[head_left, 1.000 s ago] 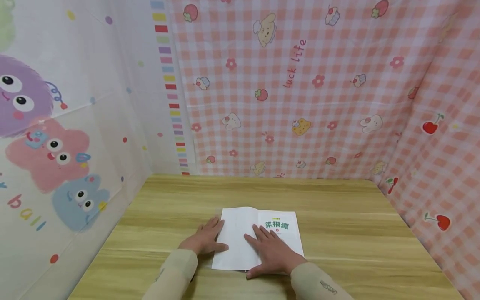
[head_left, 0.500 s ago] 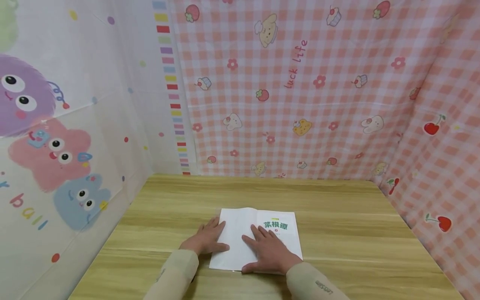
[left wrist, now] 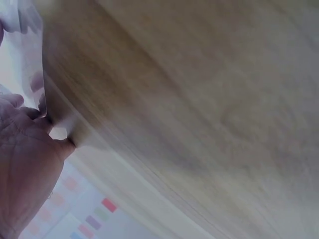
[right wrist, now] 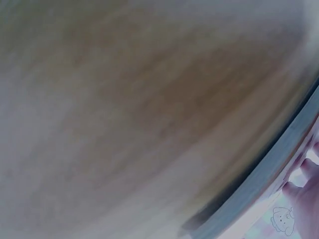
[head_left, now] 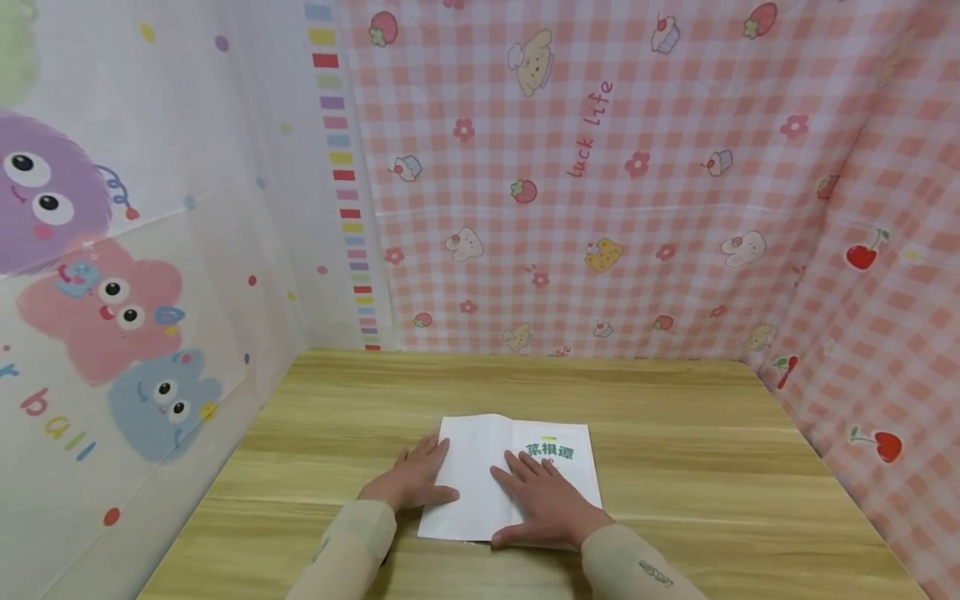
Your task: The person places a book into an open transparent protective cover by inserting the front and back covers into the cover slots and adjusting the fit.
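Observation:
A thin book (head_left: 474, 467) lies open on the wooden table (head_left: 675, 467). Its left page is blank white, and green characters are printed near the top of the right page. My left hand (head_left: 412, 479) rests on the book's left edge with fingers extended, the thumb lying on the page. Spread over the right page near the fold is my right hand (head_left: 551, 504), covering much of its lower part. In the left wrist view, the left hand (left wrist: 25, 149) touches the book's edge. The right wrist view catches the book's thick side (right wrist: 259, 174) and part of the right hand (right wrist: 305, 196).
A pink checked cloth (head_left: 570, 183) with cartoon prints hangs behind the table. To the left hangs a white cloth (head_left: 202, 317) with cartoon figures, and another checked cloth (head_left: 892, 333) hangs on the right.
The book has shifted slightly left since a second ago. My right hand slid a little left over the page, then back right. The left hand stays almost still.

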### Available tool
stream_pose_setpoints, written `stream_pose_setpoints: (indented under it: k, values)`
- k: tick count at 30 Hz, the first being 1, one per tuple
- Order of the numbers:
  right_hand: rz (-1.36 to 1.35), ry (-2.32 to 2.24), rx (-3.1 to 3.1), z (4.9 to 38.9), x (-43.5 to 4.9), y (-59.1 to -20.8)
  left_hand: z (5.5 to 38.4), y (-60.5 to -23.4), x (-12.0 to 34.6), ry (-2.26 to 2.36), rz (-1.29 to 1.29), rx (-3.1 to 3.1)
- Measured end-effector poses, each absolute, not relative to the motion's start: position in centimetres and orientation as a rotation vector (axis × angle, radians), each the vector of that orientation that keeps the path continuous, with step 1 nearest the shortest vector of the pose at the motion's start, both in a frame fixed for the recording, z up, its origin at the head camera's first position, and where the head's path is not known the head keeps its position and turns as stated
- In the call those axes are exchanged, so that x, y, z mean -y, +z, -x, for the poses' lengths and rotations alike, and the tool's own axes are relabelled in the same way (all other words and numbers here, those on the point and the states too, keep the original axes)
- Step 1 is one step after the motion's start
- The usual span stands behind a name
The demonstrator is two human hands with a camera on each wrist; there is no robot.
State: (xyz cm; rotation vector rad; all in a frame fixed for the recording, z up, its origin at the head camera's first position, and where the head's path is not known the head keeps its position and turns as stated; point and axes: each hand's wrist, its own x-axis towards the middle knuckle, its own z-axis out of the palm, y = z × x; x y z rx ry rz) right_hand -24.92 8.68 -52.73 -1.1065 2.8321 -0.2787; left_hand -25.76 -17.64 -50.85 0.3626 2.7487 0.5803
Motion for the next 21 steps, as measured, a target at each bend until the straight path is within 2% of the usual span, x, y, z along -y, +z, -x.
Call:
stream_pose_setpoints:
  k: [21]
  values:
    - [1.118, -0.267, -2.835, 24.95, -8.62, -52.18, 25.67, -51.21, 17.63, 0.583, -0.392, -2.753]
